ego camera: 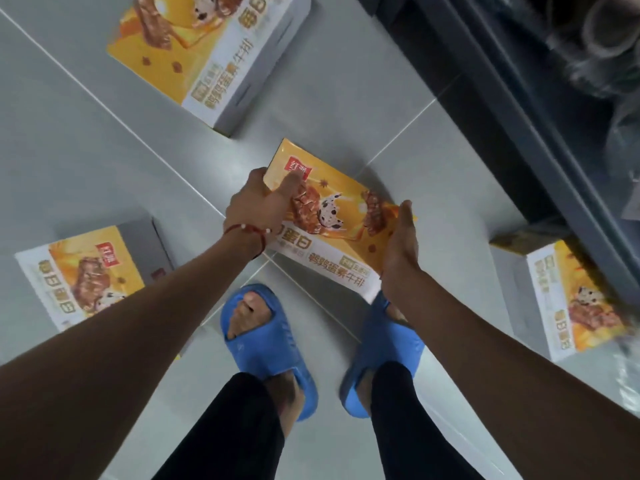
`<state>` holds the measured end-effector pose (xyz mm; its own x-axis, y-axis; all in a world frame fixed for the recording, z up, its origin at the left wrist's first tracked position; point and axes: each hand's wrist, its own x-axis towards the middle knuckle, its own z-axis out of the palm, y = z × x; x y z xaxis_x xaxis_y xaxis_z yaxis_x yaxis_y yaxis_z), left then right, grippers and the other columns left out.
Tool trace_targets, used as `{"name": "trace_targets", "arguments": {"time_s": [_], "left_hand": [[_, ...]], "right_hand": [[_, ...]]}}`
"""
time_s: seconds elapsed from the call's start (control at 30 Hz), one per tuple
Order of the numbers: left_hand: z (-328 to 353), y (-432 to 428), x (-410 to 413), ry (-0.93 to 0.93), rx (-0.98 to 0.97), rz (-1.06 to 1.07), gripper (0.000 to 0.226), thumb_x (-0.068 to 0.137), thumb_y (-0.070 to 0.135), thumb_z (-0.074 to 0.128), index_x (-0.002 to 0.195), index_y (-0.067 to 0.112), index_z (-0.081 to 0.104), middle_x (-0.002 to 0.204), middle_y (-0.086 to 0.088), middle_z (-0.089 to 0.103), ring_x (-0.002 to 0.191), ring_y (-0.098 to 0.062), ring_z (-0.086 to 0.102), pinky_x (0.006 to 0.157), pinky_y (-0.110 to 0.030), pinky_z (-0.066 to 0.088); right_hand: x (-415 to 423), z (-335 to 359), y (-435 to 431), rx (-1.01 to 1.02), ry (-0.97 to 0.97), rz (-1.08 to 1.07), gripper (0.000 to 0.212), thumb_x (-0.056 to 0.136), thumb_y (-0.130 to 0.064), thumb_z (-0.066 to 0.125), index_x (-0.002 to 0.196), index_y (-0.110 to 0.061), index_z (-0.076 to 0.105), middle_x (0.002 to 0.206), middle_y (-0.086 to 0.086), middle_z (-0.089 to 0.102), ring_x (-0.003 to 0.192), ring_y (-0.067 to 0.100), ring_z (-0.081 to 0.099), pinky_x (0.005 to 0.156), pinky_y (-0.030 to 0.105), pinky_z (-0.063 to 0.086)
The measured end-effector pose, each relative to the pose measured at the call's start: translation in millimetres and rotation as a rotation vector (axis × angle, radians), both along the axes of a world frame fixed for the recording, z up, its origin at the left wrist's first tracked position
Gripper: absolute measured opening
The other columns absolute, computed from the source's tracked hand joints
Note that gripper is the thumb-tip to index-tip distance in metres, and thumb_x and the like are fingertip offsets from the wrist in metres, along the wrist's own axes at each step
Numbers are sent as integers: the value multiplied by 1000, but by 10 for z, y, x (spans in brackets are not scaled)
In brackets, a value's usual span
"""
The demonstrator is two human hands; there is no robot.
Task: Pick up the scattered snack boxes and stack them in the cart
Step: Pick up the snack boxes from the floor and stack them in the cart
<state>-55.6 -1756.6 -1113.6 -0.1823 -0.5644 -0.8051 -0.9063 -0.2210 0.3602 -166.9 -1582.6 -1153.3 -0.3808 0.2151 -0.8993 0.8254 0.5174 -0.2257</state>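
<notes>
A yellow and white snack box is held just above the grey tiled floor, in front of my feet. My left hand grips its left end, thumb curled onto the printed top. My right hand holds its right edge, fingers wrapped under it. Three more boxes of the same kind lie on the floor: one at the top, one at the left, one at the right. The dark cart stands at the upper right.
My feet in blue slides stand on the tiles directly below the held box. The cart's dark frame runs diagonally across the upper right, with blurred clear items inside. Bare floor lies between the boxes.
</notes>
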Motion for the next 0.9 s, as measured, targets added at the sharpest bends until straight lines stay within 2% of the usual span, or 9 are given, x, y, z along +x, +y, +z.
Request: {"name": "trace_targets", "arguments": {"time_s": [0.13, 0.3, 0.37, 0.47, 0.53, 0.63, 0.7, 0.77, 0.9], "left_hand": [[8, -48, -8, -20, -27, -24, 69, 88, 77, 44, 133, 25, 53, 110, -3, 68, 97, -27, 65, 102, -48, 48], [301, -23, 107, -48, 10, 40, 63, 90, 72, 48, 129, 22, 55, 103, 0, 62, 95, -24, 60, 102, -44, 45], [512, 19, 200, -51, 14, 112, 68, 82, 78, 50, 125, 26, 56, 104, -1, 65, 97, -26, 63, 102, -44, 46], [945, 111, 345, -75, 43, 201, 76, 69, 88, 45, 116, 29, 56, 105, -2, 66, 99, -30, 63, 99, -46, 47], [1278, 196, 454, -79, 63, 275, 81, 62, 93, 42, 109, 29, 55, 106, -3, 67, 98, -30, 64, 97, -49, 48], [1790, 347, 612, -59, 86, 373, 72, 75, 87, 46, 111, 25, 55, 98, 3, 64, 88, -17, 61, 86, -42, 47], [2151, 431, 707, -39, 87, 433, 73, 76, 87, 46, 112, 24, 58, 96, 6, 65, 88, -15, 63, 84, -39, 47], [2535, 506, 767, -13, 74, 523, 82, 66, 92, 46, 111, 24, 61, 100, 5, 70, 95, -19, 67, 89, -41, 50], [3328, 688, 803, 4, 32, 592, 78, 69, 85, 48, 116, 23, 54, 104, 5, 64, 102, -24, 62, 93, -44, 47]], "right_hand": [[31, 96, -65, 21, 37, -38, 115, 47, -99, 47, 143, -36, 58, 132, 5, 69, 104, 31, 73, 103, 54, 53], [106, 324, -73, 38, 40, -29, 111, 46, -100, 50, 137, -38, 62, 132, 5, 69, 115, 35, 67, 106, 55, 49], [170, 682, -133, 51, 49, -6, 102, 51, -97, 53, 135, -40, 62, 132, 3, 68, 118, 35, 64, 109, 57, 46], [300, 1262, -151, 71, 84, 48, 80, 68, -91, 53, 131, -41, 58, 119, -3, 66, 117, 34, 62, 108, 57, 43], [395, 1661, -114, 78, 112, 93, 75, 68, -93, 50, 126, -46, 55, 118, -5, 67, 121, 37, 60, 110, 60, 40], [484, 2269, -53, 43, 153, 150, 65, 74, -85, 53, 122, -42, 54, 111, -6, 70, 109, 33, 67, 101, 58, 50], [502, 2671, -6, -3, 190, 220, 63, 78, -81, 55, 125, -39, 52, 108, -8, 71, 101, 27, 70, 96, 55, 56], [524, 3066, 39, -57, 212, 288, 66, 78, -81, 55, 126, -36, 50, 109, -8, 71, 100, 24, 72, 95, 55, 57], [528, 3866, 158, -91, 177, 337, 73, 71, -87, 58, 124, -38, 48, 110, -10, 73, 101, 21, 72, 97, 54, 56]]}}
